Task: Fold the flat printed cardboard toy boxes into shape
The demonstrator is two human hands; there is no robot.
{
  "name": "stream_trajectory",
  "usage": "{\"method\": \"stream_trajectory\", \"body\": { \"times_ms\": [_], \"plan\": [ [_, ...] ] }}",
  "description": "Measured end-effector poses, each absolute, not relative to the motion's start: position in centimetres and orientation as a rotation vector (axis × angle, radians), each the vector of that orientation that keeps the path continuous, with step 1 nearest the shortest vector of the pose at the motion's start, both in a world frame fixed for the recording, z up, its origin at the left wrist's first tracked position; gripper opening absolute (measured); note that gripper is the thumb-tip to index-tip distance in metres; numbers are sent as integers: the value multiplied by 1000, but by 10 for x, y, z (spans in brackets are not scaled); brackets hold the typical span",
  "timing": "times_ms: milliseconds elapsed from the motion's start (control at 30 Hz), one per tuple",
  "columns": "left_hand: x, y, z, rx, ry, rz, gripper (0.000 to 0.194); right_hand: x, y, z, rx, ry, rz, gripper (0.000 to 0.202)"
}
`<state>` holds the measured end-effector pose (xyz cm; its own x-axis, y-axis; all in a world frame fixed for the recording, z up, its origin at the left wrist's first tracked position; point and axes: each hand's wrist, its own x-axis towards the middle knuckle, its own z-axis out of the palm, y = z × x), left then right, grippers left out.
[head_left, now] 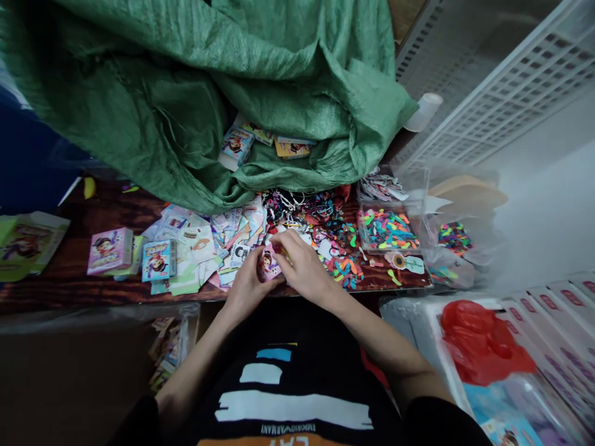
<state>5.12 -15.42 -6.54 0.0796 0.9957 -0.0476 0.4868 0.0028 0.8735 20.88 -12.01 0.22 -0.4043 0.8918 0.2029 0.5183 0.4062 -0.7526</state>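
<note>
Close to my body, at the table's front edge, a small pink printed card box [268,262] sits between both hands. My left hand [248,279] wraps round its left side. My right hand [304,266] curls over its top right, and those fingers hide that end of the box. Left of the hands lie a pink box [110,249] and a blue box [158,259], beside a spread heap of paper cards and stickers [198,241]. Behind and right of the hands are tangled dark cords [302,207] and loose bright plastic pieces [346,271].
A large green woven sack [297,68] with several boxes [237,145] in its mouth covers the table's back. Clear trays [388,229] of bright pieces stand at right, below a white perforated rack [520,80]. A red plastic bag [483,344] lies at lower right.
</note>
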Motion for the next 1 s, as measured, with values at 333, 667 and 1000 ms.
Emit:
{"method": "stream_trajectory", "body": {
  "times_ms": [333,667,1000],
  "plan": [
    [50,-153,-78,1429,1227,1044,66,240,-155,-1,-1133,-1873,461,21],
    [50,-161,-78,1310,997,1104,63,233,-168,-10,-1005,-1886,372,29],
    [62,-150,-72,1466,1383,990,74,218,-163,-35,-1093,-1759,442,14]
  ]
}}
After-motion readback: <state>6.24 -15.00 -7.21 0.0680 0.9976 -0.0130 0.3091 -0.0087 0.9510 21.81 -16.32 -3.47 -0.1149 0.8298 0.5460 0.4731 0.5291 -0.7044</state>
